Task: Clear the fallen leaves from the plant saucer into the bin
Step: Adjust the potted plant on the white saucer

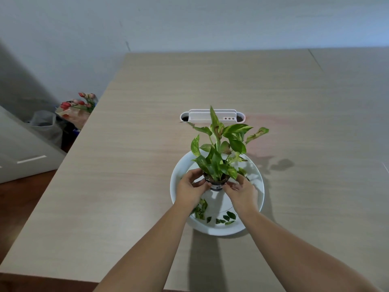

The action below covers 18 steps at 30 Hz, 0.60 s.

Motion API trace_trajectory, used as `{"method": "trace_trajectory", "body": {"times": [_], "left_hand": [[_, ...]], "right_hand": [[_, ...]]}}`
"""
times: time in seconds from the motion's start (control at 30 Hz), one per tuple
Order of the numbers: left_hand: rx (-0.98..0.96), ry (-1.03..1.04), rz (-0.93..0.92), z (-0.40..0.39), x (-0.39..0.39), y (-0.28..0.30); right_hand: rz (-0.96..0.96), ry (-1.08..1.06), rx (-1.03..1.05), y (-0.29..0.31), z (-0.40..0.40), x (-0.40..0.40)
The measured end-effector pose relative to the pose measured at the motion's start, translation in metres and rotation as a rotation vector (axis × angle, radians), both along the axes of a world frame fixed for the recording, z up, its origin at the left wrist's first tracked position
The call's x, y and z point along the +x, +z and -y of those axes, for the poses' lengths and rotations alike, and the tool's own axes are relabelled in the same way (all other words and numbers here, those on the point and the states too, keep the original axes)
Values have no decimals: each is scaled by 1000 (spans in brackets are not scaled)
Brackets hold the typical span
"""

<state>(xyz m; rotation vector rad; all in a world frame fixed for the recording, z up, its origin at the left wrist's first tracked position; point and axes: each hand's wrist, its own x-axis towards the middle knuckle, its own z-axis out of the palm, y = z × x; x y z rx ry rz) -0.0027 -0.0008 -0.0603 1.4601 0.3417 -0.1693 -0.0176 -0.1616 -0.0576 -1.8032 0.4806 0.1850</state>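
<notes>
Both hands grip small pot (216,183) from either side: left hand (190,187) and right hand (242,189) curled around rim. Pot holds leafy plant (219,148), over white saucer (257,175) on worktop (126,165). Fallen leaves (225,218) lie in saucer below wrists.

Both hands, left (190,186) and right (242,189), and the plant pot (215,183) between them block the middle of the saucer (260,186). Its near part, where the fallen leaves (223,218) lie, is open between the forearms. The counter (130,165) lies bare on either side; a white cable tray (212,118) stands behind the plant.
</notes>
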Motion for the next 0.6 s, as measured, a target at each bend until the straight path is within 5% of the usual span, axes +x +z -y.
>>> {"method": "trace_trajectory", "body": {"times": [0.6], "left_hand": [[53, -21, -10, -1, -2, -3]], "right_hand": [[15, 38, -10, -1, 2, -7]]}}
